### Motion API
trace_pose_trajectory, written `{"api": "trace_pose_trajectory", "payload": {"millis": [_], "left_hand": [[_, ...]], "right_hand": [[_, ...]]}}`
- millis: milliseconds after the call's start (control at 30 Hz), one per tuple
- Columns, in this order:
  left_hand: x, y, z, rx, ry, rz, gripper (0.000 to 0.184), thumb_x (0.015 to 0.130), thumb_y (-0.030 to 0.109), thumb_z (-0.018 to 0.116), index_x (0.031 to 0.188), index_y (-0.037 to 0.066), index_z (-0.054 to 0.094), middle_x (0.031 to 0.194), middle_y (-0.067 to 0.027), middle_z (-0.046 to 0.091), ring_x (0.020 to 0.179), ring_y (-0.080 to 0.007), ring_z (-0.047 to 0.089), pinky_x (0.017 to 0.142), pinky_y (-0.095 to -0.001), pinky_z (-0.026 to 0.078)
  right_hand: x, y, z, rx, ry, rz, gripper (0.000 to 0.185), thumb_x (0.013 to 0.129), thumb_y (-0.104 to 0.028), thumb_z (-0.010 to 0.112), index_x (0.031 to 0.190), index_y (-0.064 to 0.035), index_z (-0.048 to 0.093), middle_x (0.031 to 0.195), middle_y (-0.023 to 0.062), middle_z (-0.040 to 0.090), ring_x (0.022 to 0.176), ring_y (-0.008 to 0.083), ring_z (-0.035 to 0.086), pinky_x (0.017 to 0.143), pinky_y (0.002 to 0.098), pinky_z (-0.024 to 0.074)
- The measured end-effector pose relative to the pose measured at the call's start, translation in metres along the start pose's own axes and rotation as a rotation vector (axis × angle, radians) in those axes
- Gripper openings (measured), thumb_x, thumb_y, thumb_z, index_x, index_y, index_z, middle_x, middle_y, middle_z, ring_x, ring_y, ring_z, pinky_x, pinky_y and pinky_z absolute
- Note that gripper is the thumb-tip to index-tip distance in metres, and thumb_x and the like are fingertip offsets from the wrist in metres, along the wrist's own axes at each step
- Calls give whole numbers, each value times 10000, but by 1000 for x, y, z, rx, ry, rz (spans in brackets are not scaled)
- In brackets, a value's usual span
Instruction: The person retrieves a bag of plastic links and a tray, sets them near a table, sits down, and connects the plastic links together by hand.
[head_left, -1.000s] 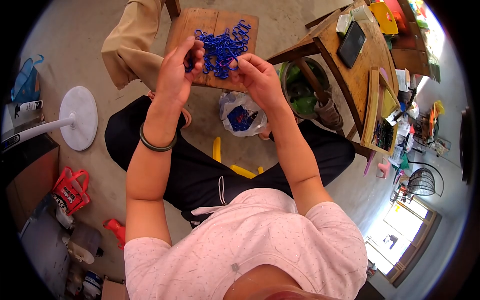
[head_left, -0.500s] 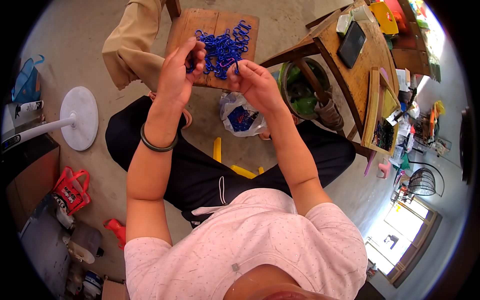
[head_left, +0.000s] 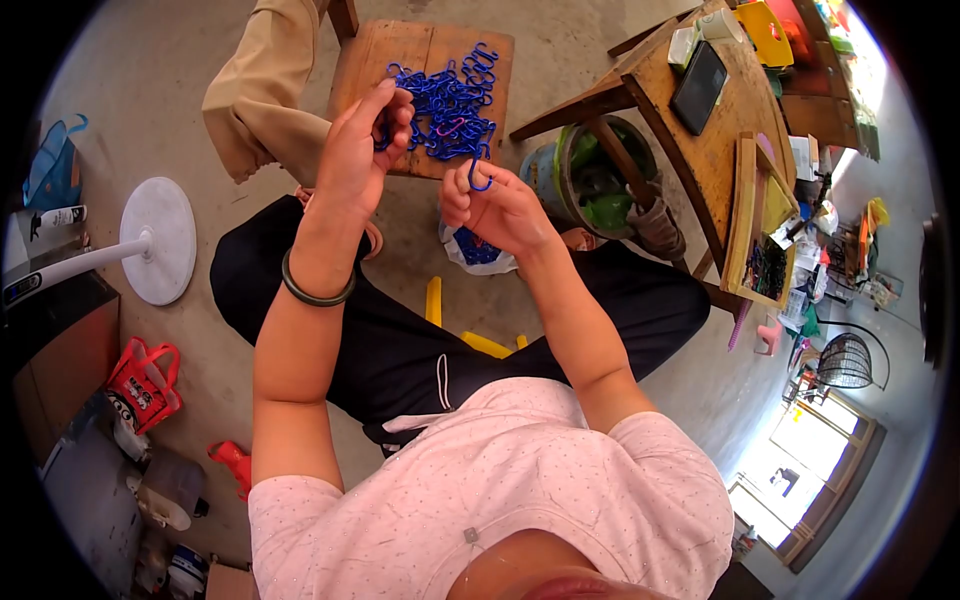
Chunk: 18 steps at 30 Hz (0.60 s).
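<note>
A heap of blue S-shaped hooks (head_left: 447, 105) lies on a wooden stool (head_left: 370, 58), with one pink hook (head_left: 451, 127) among them. My right hand (head_left: 505, 212) is below the stool's near edge, pinching a single blue S-hook (head_left: 481, 182) between thumb and fingers. At the heap's left side is my left hand (head_left: 362, 135), its fingers curled round blue S-hooks (head_left: 382, 138) that show only in part. Beneath my right hand, a clear plastic bag (head_left: 492, 262) with blue pieces inside stands on the floor, partly covered.
A wooden table (head_left: 690, 150) at the right bears a phone (head_left: 699, 88) and a wooden tray (head_left: 742, 230). Under it stands a bucket (head_left: 548, 175) with green contents. Another person's tan trouser leg (head_left: 262, 90) is beside the stool. A white round stand base (head_left: 158, 240) is at left.
My right hand has moved back from the heap, toward my body, with a blue S-hook in its pinch. My left hand has stayed almost in place.
</note>
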<state>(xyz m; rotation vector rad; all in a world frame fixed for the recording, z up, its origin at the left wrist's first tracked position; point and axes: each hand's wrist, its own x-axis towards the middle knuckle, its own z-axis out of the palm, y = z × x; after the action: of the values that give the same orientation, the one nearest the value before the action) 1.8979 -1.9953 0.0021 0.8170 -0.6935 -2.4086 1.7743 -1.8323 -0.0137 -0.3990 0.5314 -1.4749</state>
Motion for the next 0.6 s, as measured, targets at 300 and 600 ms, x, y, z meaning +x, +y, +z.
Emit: {"api": "trace_pose_trajectory", "payload": {"millis": [300,600], "left_hand": [[-1,0,2,19,-3,5,225,928,269,587,904,48,623,753,3,561,627,-73,503,564,-175,425],[-1,-1,4,12,16,4,202,939,247,568,899,50,590,752,-27,561,604,-101,497,532,-191,414]], "right_hand": [[-3,0,-2,40,13,13,166,942,-210,524,863,-65,506,824,53,481,744,178,479,686,323,401],[-6,3,-4,120,-58,19,203,938,-247,519,855,-62,504,789,50,457,733,176,457,679,315,400]]}}
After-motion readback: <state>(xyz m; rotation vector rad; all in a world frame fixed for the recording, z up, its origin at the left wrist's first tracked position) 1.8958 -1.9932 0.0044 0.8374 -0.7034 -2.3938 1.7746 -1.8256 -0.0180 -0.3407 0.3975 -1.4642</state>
